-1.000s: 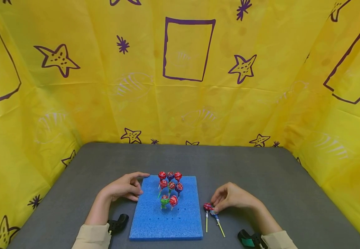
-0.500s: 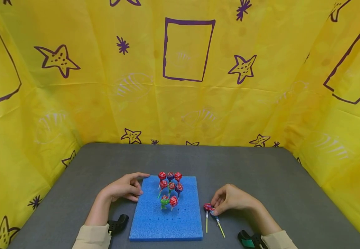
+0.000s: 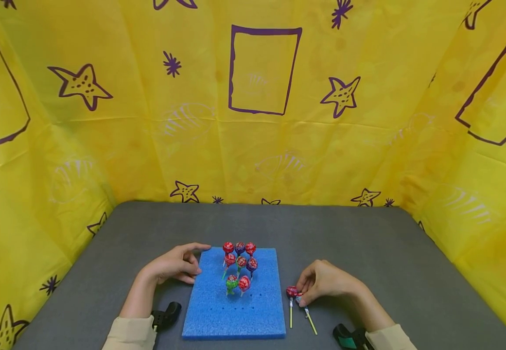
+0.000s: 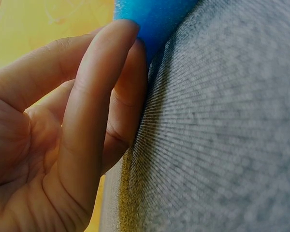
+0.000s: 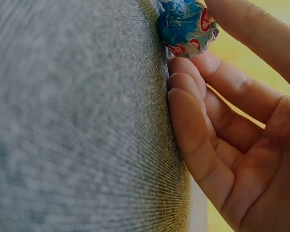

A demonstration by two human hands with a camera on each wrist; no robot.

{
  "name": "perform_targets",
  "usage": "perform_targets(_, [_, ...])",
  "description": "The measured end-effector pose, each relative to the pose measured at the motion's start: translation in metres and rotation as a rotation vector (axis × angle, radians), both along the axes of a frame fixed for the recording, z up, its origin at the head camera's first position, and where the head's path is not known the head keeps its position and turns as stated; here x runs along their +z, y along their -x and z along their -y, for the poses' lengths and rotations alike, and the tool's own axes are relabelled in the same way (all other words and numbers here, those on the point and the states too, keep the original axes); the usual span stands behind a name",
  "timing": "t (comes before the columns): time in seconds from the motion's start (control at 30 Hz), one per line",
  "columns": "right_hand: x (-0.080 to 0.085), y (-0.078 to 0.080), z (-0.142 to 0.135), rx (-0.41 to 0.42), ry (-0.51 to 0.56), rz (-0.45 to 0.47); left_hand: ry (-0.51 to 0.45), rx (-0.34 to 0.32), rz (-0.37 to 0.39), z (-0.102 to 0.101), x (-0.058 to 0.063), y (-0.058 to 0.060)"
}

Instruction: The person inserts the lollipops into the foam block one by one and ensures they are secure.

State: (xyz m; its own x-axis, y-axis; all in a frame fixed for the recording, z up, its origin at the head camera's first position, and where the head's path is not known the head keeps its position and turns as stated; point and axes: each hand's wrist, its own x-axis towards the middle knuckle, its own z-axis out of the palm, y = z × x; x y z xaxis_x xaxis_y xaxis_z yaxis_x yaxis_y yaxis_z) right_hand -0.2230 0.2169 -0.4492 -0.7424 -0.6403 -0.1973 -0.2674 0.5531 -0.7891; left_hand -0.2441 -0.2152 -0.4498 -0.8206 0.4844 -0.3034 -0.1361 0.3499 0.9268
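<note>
My left hand [image 3: 175, 262] rests against the left side of a blue foam board [image 3: 235, 323], index finger stretched to the far left corner and thumb at the side edge. In the left wrist view, the fingertips [image 4: 128, 30] meet the blue foam. Just right of the board, my right hand [image 3: 329, 281] pinches the head of a blue-wrapped lollipop [image 5: 186, 26] by thumb and fingertips, low over the table. Its pale yellow stick [image 3: 311, 322] points toward me. A red-wrapped lollipop [image 3: 291, 291] lies right beside it, its stick also toward me.
Several wrapped lollipops stand upright in the board, among them a green one [image 3: 232, 282] and a red one [image 3: 244, 283] in the nearest row. Small holes [image 3: 235, 308] show in front of them. A yellow patterned cloth [image 3: 279, 146] walls the grey table [image 3: 344, 233].
My right hand has dipped slightly toward me at the blue lollipop's head, the thumb now lower over it. The left hand and the board keep their place.
</note>
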Motion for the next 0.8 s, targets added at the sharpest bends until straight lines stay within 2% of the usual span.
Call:
perform_targets(0.23, [-0.0009, -0.0009, 0.0006, 0.012, -0.023, -0.038, -0.008, -0.011, 0.002, 0.0003, -0.0002, -0.0001])
perform_targets(0.57, [0.0019, -0.0027, -0.0005, 0.036, 0.037, -0.005, -0.014, -0.010, 0.003, 0.0008, -0.0011, 0.0006])
perform_targets(0.8, [0.0002, -0.0009, -0.0031, 0.047, 0.040, 0.004, -0.010, -0.014, -0.001, 0.0008, -0.0010, 0.0006])
